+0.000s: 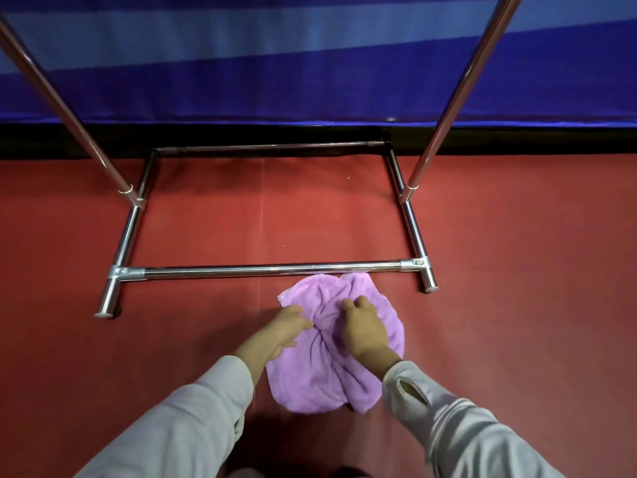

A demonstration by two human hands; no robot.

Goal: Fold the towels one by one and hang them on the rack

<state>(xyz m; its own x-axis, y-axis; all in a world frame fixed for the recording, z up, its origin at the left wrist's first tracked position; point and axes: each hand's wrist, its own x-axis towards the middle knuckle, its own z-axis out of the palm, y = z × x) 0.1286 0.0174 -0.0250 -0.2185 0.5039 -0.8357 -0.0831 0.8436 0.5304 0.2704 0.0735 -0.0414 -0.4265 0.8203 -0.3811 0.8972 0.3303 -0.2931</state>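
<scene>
A crumpled purple towel [312, 377] lies bunched on the red floor, just in front of the near bottom bar of the chrome rack [269, 269]. My left hand [289, 327] pinches the towel's left edge near the top. My right hand [363, 327] rests on top of the bundle with its fingers curled into the cloth. Both arms wear grey sleeves. The rack's two uprights rise out of view at the upper left and upper right; its top rail is not visible.
The rack's rectangular base frame stands on the red floor [517, 339], with a far bar [272, 146] near the wall. A blue striped cloth [310, 63] hangs behind it. No other towel is in view.
</scene>
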